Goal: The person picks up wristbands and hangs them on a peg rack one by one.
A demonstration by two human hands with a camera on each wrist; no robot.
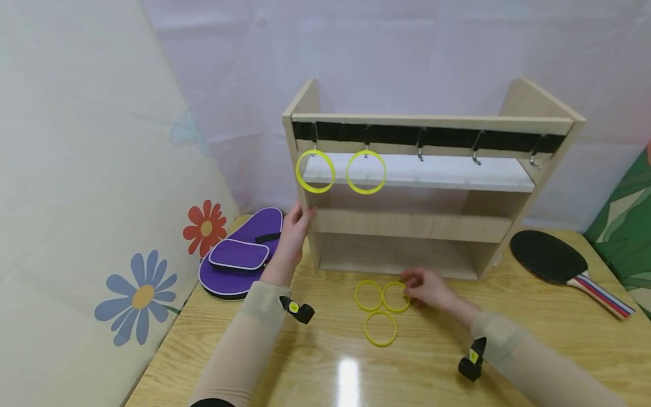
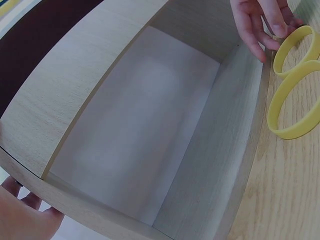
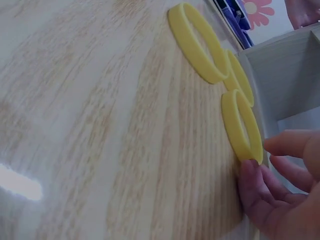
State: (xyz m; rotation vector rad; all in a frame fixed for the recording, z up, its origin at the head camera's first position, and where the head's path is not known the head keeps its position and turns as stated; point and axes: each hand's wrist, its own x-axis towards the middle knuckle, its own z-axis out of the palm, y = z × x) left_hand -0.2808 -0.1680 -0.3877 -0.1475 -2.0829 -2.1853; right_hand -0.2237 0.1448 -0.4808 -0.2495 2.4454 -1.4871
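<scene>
My left hand [image 1: 294, 237] touches the outer left side of a small wooden shelf unit [image 1: 407, 223], its fingertips at the panel's front edge. My right hand [image 1: 428, 288] is low at the unit's front, by a yellow ring [image 1: 408, 299] lying on the table. In the right wrist view, the thumb touches that ring [image 3: 232, 120] and the index fingertip is just beside it. Against it lies a second yellow ring [image 1: 357, 302], with a third yellow ring [image 1: 367, 333] nearer me. Two more yellow rings, one left [image 1: 333, 175] and one right [image 1: 385, 175], hang from the two leftmost hooks.
Three bare metal hooks [image 1: 476, 155] continue along the black strip [image 1: 396, 134]. A purple zipped case [image 1: 239, 254] lies left of the unit. A table tennis bat [image 1: 549, 257] lies right of it. Printed sheets stand behind the wooden table [image 1: 315, 367].
</scene>
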